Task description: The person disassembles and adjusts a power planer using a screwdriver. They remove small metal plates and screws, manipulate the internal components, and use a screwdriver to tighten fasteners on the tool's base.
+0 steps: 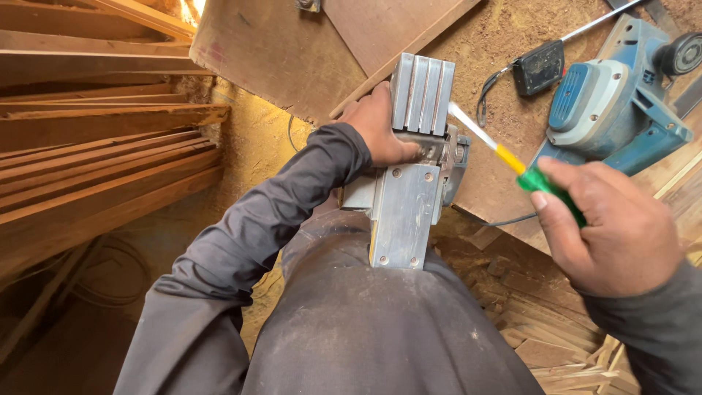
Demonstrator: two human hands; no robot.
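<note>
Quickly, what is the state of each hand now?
Left hand: closed, holding the metal tool.
Right hand: closed, holding the screwdriver.

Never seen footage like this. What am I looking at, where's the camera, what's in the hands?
There is one picture, from a camera worn on the person's head, looking down at their own arms and lap. No robot is involved.

The left hand steadies a grey metal power tool, ribbed on top, propped against the person's lap. The right hand grips a screwdriver by its green handle, with the yellow and white shaft pointing at the side of the tool.

Beyond lies a sawdust-covered workbench with a blue electric planer and a small black device with a cable. Stacked wooden planks sit on the left, and wood offcuts lie at lower right.
</note>
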